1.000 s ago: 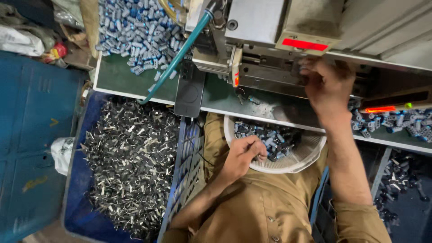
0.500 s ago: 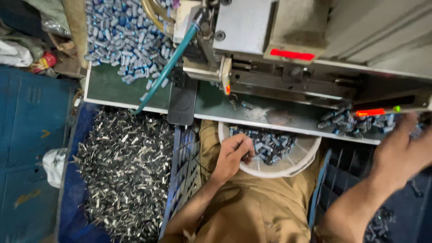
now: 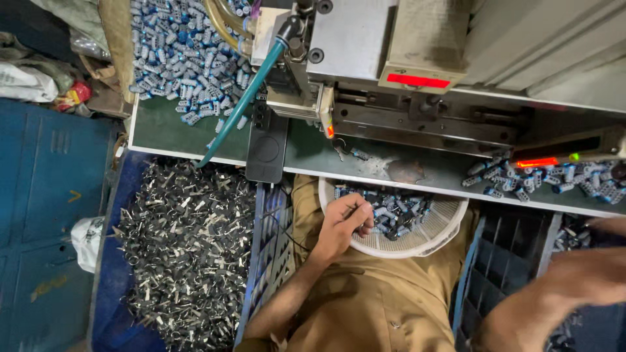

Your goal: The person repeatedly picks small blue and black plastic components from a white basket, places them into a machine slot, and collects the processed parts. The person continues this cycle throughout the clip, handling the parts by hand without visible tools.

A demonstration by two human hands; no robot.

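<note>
Fingers of the left hand [image 3: 343, 221] are pinching small blue-grey parts [image 3: 391, 212] at the white basket's [image 3: 417, 244] left rim, right hand [image 3: 587, 277] blurring, grip unreadable.

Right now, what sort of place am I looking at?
Most likely a small factory workstation. A machine sits on a green bench, heaps of small blue parts lie beside it, and a bin of metal scraps stands below. The left hand picks in a white basket of parts.
</note>
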